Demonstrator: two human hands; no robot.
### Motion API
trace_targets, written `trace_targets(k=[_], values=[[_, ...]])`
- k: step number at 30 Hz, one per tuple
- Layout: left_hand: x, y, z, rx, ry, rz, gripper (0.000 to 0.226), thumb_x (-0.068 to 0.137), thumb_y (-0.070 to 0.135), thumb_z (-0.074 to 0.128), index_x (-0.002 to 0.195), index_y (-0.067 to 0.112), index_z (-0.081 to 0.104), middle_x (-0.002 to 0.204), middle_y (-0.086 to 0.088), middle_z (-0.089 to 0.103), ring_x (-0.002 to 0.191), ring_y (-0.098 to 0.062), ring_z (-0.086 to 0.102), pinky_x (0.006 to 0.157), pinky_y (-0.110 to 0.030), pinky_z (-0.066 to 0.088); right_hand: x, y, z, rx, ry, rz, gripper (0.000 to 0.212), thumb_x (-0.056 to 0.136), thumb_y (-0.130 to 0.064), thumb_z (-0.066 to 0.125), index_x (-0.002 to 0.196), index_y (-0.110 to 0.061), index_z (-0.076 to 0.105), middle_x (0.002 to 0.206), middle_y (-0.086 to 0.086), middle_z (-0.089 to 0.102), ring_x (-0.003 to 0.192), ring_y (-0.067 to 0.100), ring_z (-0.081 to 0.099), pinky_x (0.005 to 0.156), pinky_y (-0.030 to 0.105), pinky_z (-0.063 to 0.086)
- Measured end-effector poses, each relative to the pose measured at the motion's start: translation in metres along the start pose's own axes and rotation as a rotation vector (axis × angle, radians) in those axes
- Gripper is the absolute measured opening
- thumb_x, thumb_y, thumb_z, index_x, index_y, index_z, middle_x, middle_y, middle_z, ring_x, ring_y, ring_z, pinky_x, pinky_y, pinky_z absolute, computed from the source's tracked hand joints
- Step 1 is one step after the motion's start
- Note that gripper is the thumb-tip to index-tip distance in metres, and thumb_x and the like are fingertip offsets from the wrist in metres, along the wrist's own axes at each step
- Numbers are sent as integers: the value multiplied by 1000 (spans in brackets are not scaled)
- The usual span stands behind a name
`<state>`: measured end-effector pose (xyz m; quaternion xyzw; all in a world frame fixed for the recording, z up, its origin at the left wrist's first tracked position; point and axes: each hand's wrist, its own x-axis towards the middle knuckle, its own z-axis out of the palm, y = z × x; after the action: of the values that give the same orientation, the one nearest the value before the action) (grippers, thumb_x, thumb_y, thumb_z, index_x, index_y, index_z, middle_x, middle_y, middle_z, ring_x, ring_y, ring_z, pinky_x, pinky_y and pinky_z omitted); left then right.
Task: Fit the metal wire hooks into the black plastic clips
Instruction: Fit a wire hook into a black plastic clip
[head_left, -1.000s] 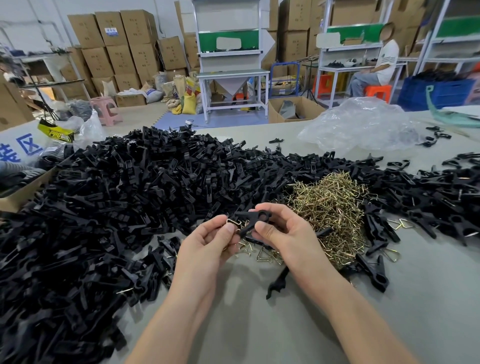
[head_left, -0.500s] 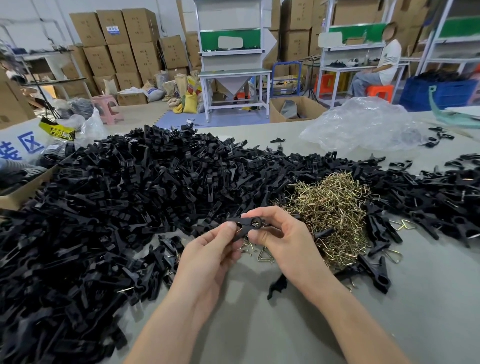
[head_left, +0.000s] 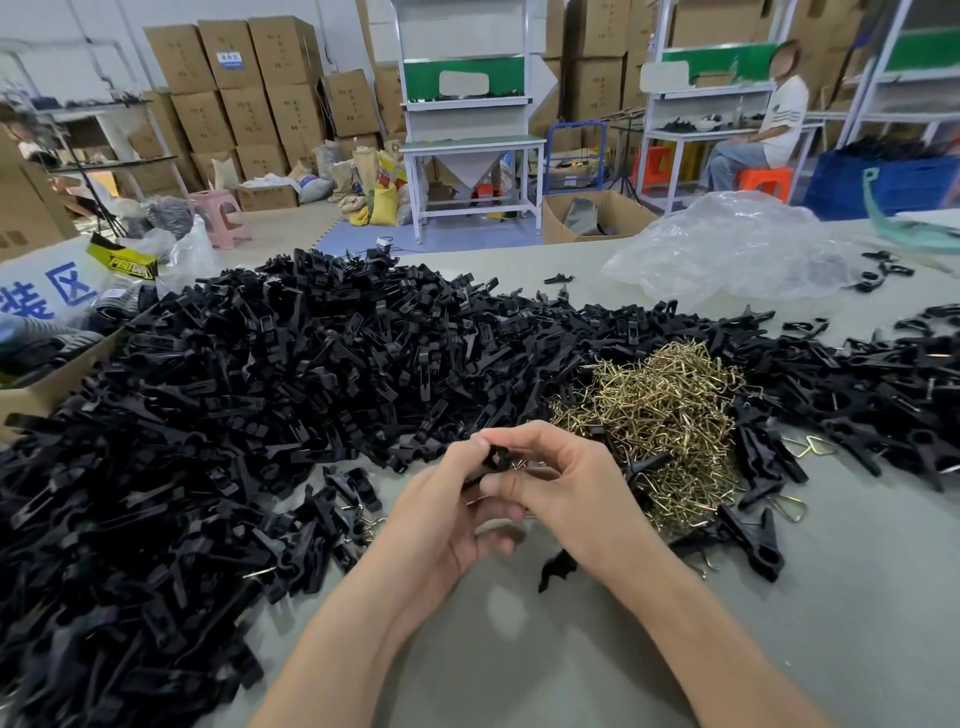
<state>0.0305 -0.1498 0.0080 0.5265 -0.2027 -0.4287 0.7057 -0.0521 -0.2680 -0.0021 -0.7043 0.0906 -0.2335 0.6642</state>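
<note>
My left hand (head_left: 441, 514) and my right hand (head_left: 566, 488) meet above the table's middle, both pinching one black plastic clip (head_left: 493, 460) with a brass wire hook at it; most of the clip is hidden by my fingers. A large heap of black clips (head_left: 234, 415) covers the table's left and centre. A mound of brass wire hooks (head_left: 660, 410) lies just right of my hands.
More black clips (head_left: 893, 384) spread along the right, with loose clips (head_left: 753, 540) and a single clip (head_left: 556, 569) near my right wrist. A crumpled clear plastic bag (head_left: 727, 249) lies at the back right. A cardboard box (head_left: 47, 384) stands at the table's left edge. A person sits at a far bench.
My hands have closed in on each other and the clip, which was held out flat between them, is now mostly covered by my fingers.
</note>
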Motion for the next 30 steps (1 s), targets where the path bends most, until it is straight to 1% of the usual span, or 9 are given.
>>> trace_targets(k=[2,5,8,13,16,19,21,26,30], values=[[-1,0,1,39,-18,-2,33,87,44,63,92,16,80,98,-11,75,68,-15,63,51,-27,50,0,-1,-1,-2,-23,6,32,84,-2,79,106,-25,77,99,-6,77,82,28,71,71,20,58],[-1,-2,2,103,-4,0,76,74,55,78,116,-7,63,87,-10,71,70,-18,62,50,-28,51,-1,-2,0,25,-48,6,27,86,-9,78,107,-26,77,96,7,77,77,36,66,71,33,60],[-2,-1,1,141,-19,3,84,72,63,78,119,-6,61,86,-9,71,73,-18,63,52,-28,53,-1,-2,-1,9,-59,6,27,85,-13,80,106,-31,77,99,8,77,90,47,68,81,38,61],[-1,-4,-1,243,-64,-1,82,70,70,72,109,-1,66,93,-16,69,82,-27,67,60,-31,56,-3,-1,4,-61,-172,-12,44,87,3,70,97,-40,78,119,-17,72,108,8,70,84,28,60],[0,-4,-1,159,-100,-20,96,64,77,74,112,-5,59,92,-11,65,84,-26,66,63,-34,56,-3,-1,5,-56,-152,10,42,88,-1,73,98,-41,78,113,-8,75,104,19,72,86,47,61],[0,-3,-1,93,-137,-27,83,70,70,68,111,-2,59,94,-9,64,86,-27,66,69,-36,57,-3,-1,4,-39,-156,36,38,86,-4,76,100,-39,77,109,-4,76,100,24,74,88,64,56],[0,-3,-1,65,-141,-27,85,72,65,65,116,-6,56,97,-11,63,86,-26,66,71,-37,57,-3,-1,4,-42,-160,38,36,85,-7,77,104,-38,77,108,-3,77,100,22,75,88,62,56],[-3,-3,0,93,-196,-1,74,78,63,57,118,1,60,106,-11,66,94,-23,67,84,-41,56,-3,-1,2,-56,-173,51,37,84,-10,78,111,-35,75,101,-2,78,100,17,74,90,40,60],[-5,-2,1,120,-206,3,72,83,62,51,126,4,60,122,-19,64,111,-32,65,102,-55,48,-4,-1,1,-53,-185,51,39,85,-7,78,112,-35,75,99,-1,78,98,15,74,87,29,59]])
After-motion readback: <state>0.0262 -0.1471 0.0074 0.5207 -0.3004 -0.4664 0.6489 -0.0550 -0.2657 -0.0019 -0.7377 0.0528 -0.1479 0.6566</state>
